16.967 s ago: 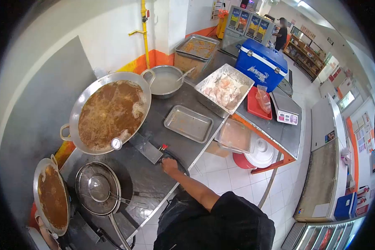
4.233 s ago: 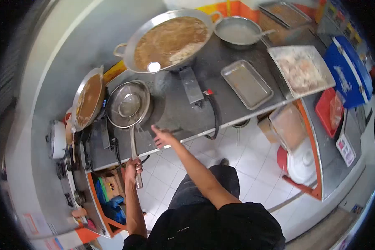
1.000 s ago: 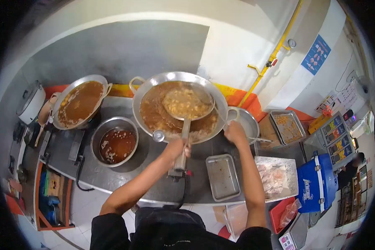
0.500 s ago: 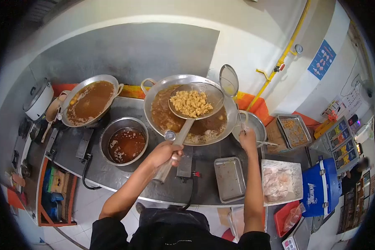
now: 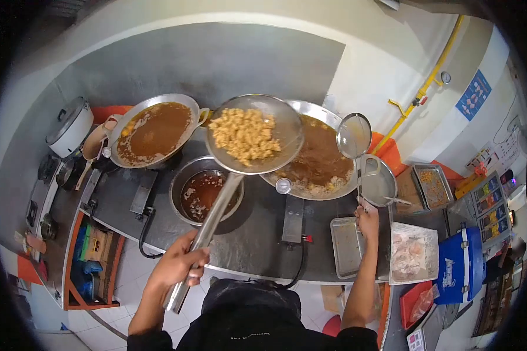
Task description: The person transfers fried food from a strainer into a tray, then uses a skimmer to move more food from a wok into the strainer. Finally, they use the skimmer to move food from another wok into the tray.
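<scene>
My left hand (image 5: 178,261) is wrapped round the long metal handle of a large strainer (image 5: 290,137). Golden fried pieces (image 5: 245,136) lie heaped in its bowl, which is raised between the steel pot and the right wok. In my right hand (image 5: 367,221) is the thin handle of a smaller mesh skimmer (image 5: 355,133), held upright with its round head at the top. Behind the large strainer, the right wok (image 5: 318,153) holds brown oil with foam and bits, and its left part is hidden. A steel pot (image 5: 208,193) of reddish-brown oil stands below the strainer.
Another oil-filled wok (image 5: 156,133) stands at the back left, beside a white lidded pot (image 5: 70,127). To the right are a metal tray (image 5: 346,251), a tray of floured pieces (image 5: 414,253), a tray with crumbs (image 5: 433,186) and a blue cooler (image 5: 458,266).
The large strainer has moved left and nearer, from over the right wok towards the steel pot. My right hand has lowered the skimmer slightly. The camera view has shifted left.
</scene>
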The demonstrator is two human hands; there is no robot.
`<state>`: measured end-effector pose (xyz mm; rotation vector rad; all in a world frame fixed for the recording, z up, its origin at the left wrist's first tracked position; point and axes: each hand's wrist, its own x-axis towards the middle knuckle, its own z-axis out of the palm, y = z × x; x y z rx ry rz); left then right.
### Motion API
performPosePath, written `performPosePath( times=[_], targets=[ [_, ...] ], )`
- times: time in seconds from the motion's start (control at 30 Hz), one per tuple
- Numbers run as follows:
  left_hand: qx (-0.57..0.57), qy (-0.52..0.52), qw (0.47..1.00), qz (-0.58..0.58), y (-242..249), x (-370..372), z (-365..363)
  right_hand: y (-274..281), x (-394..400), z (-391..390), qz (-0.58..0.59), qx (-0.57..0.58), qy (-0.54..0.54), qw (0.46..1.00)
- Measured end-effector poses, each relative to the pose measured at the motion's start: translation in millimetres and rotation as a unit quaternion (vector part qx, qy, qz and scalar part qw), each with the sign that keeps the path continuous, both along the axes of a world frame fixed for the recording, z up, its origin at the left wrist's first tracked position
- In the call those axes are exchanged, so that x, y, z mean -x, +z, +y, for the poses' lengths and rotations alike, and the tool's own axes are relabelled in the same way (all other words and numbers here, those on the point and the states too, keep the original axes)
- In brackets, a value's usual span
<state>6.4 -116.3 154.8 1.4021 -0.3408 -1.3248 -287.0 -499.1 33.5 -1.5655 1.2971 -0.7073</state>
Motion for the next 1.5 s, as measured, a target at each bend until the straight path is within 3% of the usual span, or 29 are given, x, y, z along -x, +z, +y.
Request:
performPosePath(
  times=[0.13, 0.2, 0.3, 0.43, 0.53, 0.6, 0.63, 0.67, 0.7, 0.73, 0.8, 0.9, 1.07, 1.5],
  targets=[
    [-0.043, 0.052, 0.998, -0.003, -16, -10, 45, -14, -8, 3, -0.003, -0.02, -0.024, 1.0],
    [-0.066, 0.064, 0.996, -0.017, -26, -16, 62, -39, -3, -29, 0.061, 0.174, 0.004, 0.983],
    [-0.076, 0.079, 0.994, 0.002, -40, -16, 86, -31, 1, -77, 0.241, 0.329, 0.022, 0.913],
    [-0.082, 0.093, 0.991, 0.04, -65, -13, 109, -2, 5, -116, 0.355, 0.349, 0.016, 0.867],
    [-0.083, 0.102, 0.99, 0.053, -88, -13, 115, -6, 28, -161, 0.404, 0.372, 0.097, 0.83],
    [-0.071, 0.1, 0.992, 0.036, -105, -10, 111, 21, 35, -165, 0.38, 0.067, 0.157, 0.909],
    [-0.074, 0.111, 0.991, 0.03, -113, -9, 109, 36, 35, -157, 0.383, 0.068, 0.16, 0.907],
    [-0.075, 0.114, 0.99, 0.034, -123, -10, 107, 51, 35, -144, 0.338, -0.054, 0.172, 0.924],
    [-0.072, 0.113, 0.99, 0.032, -135, -11, 105, 64, 35, -133, 0.288, -0.176, 0.18, 0.924],
    [-0.069, 0.111, 0.991, 0.031, -145, -12, 103, 72, 36, -127, 0.291, -0.177, 0.182, 0.922],
    [-0.069, 0.117, 0.99, 0.034, -166, -13, 98, 85, 36, -119, 0.235, -0.32, 0.269, 0.878],
    [-0.077, 0.122, 0.989, 0.033, -193, -16, 99, 95, 30, -100, 0.226, -0.355, 0.315, 0.851],
    [-0.094, 0.11, 0.988, 0.056, -183, -24, 97, 67, 17, -81, 0.15, -0.408, 0.355, 0.828],
    [-0.071, 0.15, 0.986, 0.026, -195, 14, 86, 2, -80, -51, 0.009, -0.356, 0.374, 0.857]
  ],
)
